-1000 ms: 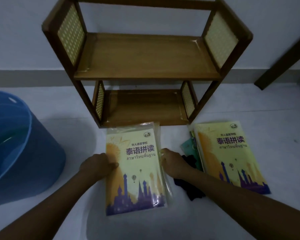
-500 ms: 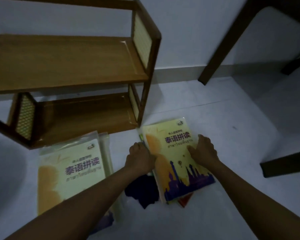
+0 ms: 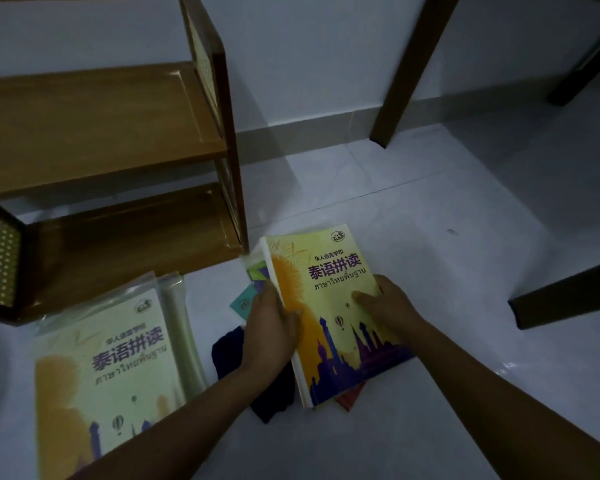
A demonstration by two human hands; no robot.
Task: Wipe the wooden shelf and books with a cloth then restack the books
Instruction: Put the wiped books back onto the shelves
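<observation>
A yellow book with a purple skyline lies tilted on the white floor, on top of other books whose green and red edges stick out. My left hand grips its spine side and my right hand grips its right edge, thumb on the cover. A dark cloth lies crumpled on the floor under my left wrist. Another stack of the same yellow books in plastic wrap lies at the lower left. The two-tier wooden shelf stands bare at the upper left.
A dark wooden table leg stands by the wall at the upper right. Another dark furniture leg crosses the floor at the right. A grey skirting runs along the wall.
Both hands left the wrapped stack and moved right to the second stack, then took hold of the top book. My view swung right, so the blue tub is out of sight.
</observation>
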